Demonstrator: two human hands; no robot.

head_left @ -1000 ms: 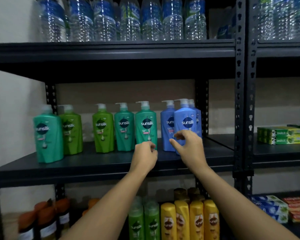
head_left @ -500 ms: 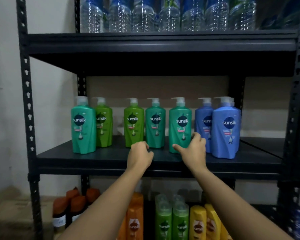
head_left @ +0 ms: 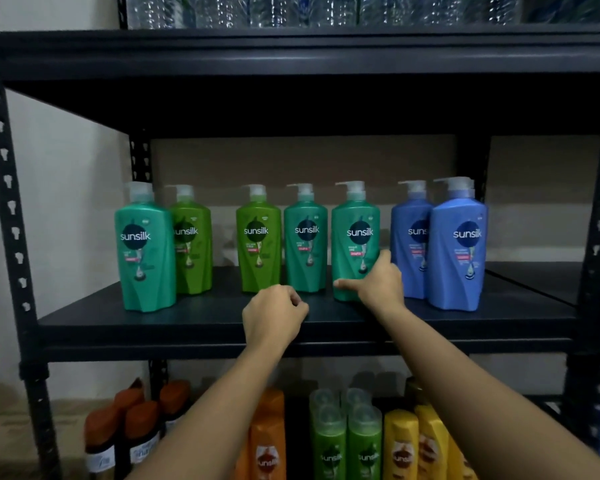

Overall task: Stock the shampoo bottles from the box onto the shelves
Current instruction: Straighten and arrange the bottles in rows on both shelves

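Note:
Several Sunsilk pump bottles stand in a row on the black middle shelf (head_left: 194,323). From the left: a teal one (head_left: 146,258), two green ones (head_left: 193,244) (head_left: 258,244), a teal one (head_left: 305,240), another teal bottle (head_left: 355,233), then two blue bottles (head_left: 411,237) (head_left: 459,251). My right hand (head_left: 378,285) grips the base of the teal bottle nearest the blue ones, thumb across its front and fingers round its right side. My left hand (head_left: 274,313) is curled into a loose fist over the shelf front, holding nothing.
Water bottles (head_left: 291,10) fill the top shelf. The shelf below holds brown-capped bottles (head_left: 132,427) and orange (head_left: 267,441), green (head_left: 347,441) and yellow (head_left: 416,448) shampoo bottles. Black uprights (head_left: 11,216) frame both sides. Something like brown cardboard (head_left: 0,441) lies low on the left.
My right hand has left the front blue bottle, moved left and taken hold of the teal bottle's base. The view has swung left and closer. My left hand has stayed curled at the shelf front.

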